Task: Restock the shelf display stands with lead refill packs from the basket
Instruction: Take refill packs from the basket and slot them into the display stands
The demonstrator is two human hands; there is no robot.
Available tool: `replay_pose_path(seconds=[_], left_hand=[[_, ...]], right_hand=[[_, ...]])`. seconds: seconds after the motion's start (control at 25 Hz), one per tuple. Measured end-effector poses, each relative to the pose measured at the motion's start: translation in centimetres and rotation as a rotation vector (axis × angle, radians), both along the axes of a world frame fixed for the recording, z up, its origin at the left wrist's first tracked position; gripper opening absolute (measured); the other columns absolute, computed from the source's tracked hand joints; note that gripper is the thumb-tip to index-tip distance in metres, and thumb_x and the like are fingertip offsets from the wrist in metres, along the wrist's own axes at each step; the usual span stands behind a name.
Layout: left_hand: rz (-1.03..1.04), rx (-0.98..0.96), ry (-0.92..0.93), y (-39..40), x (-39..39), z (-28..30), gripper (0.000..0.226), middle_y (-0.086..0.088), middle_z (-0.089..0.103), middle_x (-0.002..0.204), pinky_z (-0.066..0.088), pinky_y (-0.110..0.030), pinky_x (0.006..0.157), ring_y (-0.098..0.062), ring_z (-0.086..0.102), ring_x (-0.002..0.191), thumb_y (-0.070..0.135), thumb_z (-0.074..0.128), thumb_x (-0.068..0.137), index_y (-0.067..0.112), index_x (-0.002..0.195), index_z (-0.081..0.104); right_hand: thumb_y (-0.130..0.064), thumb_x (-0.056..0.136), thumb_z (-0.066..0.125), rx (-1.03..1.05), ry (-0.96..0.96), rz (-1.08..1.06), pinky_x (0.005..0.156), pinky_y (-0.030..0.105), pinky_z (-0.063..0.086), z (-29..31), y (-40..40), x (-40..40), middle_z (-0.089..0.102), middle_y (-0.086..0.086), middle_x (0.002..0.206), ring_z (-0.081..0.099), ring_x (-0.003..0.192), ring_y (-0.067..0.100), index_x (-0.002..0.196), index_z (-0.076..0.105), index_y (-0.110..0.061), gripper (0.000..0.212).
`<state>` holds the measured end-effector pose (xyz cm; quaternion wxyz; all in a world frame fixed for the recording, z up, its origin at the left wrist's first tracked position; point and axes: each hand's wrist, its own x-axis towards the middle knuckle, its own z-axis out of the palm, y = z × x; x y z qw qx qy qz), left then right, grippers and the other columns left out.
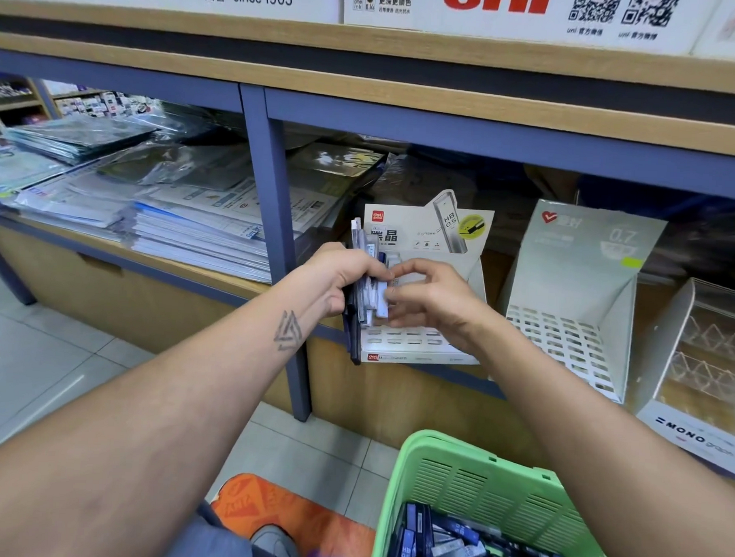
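1. Far left, shelf bay: stacks of plastic-wrapped paper goods (158,210) lie flat on the wooden shelf (214,280), left of a blue-grey upright post (276,198)
2. Left hand (336,277): fingers curled round a bunch of lead refill packs (368,274), held upright in front of the first stand; some packs clear, some dark blue, the lowest ends hanging below the hand
3. Right hand (434,300): thumb and fingertips pinched on one pack at the right edge of that bunch; the two hands meet there
4. Behind both hands: white display stand (426,234) marked HB 0.5, with a red logo at its upper left; slotted tray (401,336) visible under the hands, slots showing no packs
5. Right of it: second white stand (584,287) marked 0.7, its slotted ramp bare
6. Far right: clear acrylic rack (707,360) on a base printed MONO
7. Bottom, between the forearms: green basket (487,485) on the floor, holding loose dark blue and grey refill packs (463,547); orange patterned item (288,515) just left of it
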<state>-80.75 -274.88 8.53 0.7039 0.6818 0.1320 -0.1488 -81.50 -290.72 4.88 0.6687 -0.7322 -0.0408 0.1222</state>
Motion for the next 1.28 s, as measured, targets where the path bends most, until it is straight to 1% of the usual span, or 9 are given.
replay_pose_path(seconds=[0.08,0.16,0.36,0.48,0.64,0.76,0.96,1.08,1.28], left_hand=[[-0.004,-0.014,-0.015,-0.7,-0.3,0.1,0.045,-0.026,0.073,0.097,0.058,-0.063,0.068,-0.039,0.074,0.079,-0.015,0.074,0.073,-0.003,0.115,0.065],[-0.017,-0.017,-0.043,-1.5,-0.7,0.2,0.037,-0.025,0.074,0.095,0.059,-0.060,0.066,-0.038,0.075,0.078,-0.015,0.073,0.075,-0.004,0.110,0.067],[-0.066,-0.030,-0.063,-4.0,-1.4,0.5,0.017,-0.021,0.074,0.079,0.061,-0.042,0.068,-0.029,0.071,0.070,-0.010,0.072,0.081,-0.007,0.097,0.069],[-0.119,-0.058,-0.057,-6.6,-1.1,0.6,0.029,-0.026,0.070,0.084,0.061,-0.036,0.059,-0.027,0.068,0.064,-0.008,0.073,0.080,-0.013,0.107,0.067],[-0.267,-0.079,-0.025,-11.2,-1.4,1.1,0.004,-0.011,0.066,0.064,0.056,-0.027,0.061,-0.016,0.062,0.054,0.001,0.068,0.089,-0.002,0.087,0.068],[-0.305,-0.059,-0.040,-15.1,-1.9,1.1,0.005,-0.012,0.066,0.066,0.055,-0.026,0.056,-0.015,0.062,0.049,0.001,0.070,0.087,-0.002,0.087,0.067],[-0.220,-0.086,-0.098,-19.7,-1.8,0.4,0.021,-0.020,0.062,0.064,0.050,-0.025,0.042,-0.019,0.059,0.040,-0.008,0.070,0.080,-0.008,0.098,0.059],[-0.243,-0.100,-0.074,-21.7,-1.9,0.2,0.022,-0.019,0.062,0.061,0.050,-0.026,0.043,-0.019,0.059,0.040,-0.007,0.070,0.080,-0.009,0.100,0.061],[-0.373,-0.108,0.001,-24.4,-2.6,0.1,0.022,-0.016,0.068,0.068,0.054,-0.026,0.048,-0.016,0.064,0.050,-0.002,0.068,0.085,-0.007,0.107,0.064]], right_hand=[[0.004,0.083,0.077,0.092,0.058,0.070,0.069,0.036,0.063,-0.1,-0.7,-0.8,0.074,0.026,0.099,0.075,0.087,0.040,0.123,0.057,-0.002,0.045],[0.005,0.080,0.079,0.114,0.037,0.045,0.070,0.035,0.063,0.1,-1.8,-1.2,0.074,0.025,0.095,0.074,0.086,0.040,0.122,0.059,-0.001,0.047],[0.008,0.078,0.078,0.016,-0.066,-0.016,0.073,0.036,0.061,1.2,-6.3,-2.4,0.073,0.016,0.078,0.073,0.074,0.027,0.113,0.067,0.000,0.037],[0.009,0.080,0.076,0.020,-0.069,-0.070,0.072,0.033,0.060,1.8,-9.8,-4.0,0.073,0.012,0.077,0.072,0.071,0.024,0.110,0.068,0.004,0.031],[0.011,0.079,0.077,-0.084,-0.124,-0.124,0.077,0.029,0.060,2.9,-14.3,-6.0,0.074,0.011,0.082,0.071,0.077,0.020,0.103,0.075,-0.003,0.027],[0.010,0.079,0.078,-0.200,-0.158,-0.173,0.083,0.030,0.057,3.6,-17.8,-7.6,0.074,0.008,0.084,0.071,0.081,0.018,0.103,0.076,-0.006,0.029],[0.018,0.072,0.079,-0.146,-0.261,-0.159,0.084,0.030,0.059,3.6,-21.9,-9.7,0.073,0.012,0.104,0.068,0.087,0.018,0.117,0.066,-0.009,0.054],[0.019,0.072,0.078,-0.226,-0.355,-0.210,0.088,0.033,0.059,3.1,-23.3,-10.6,0.072,0.016,0.108,0.072,0.095,0.023,0.108,0.069,-0.003,0.043],[0.000,0.083,0.079,-0.316,-0.515,-0.346,0.088,0.028,0.057,3.2,-25.5,-11.6,0.076,0.001,0.102,0.072,0.096,0.015,0.105,0.077,-0.005,0.022]])
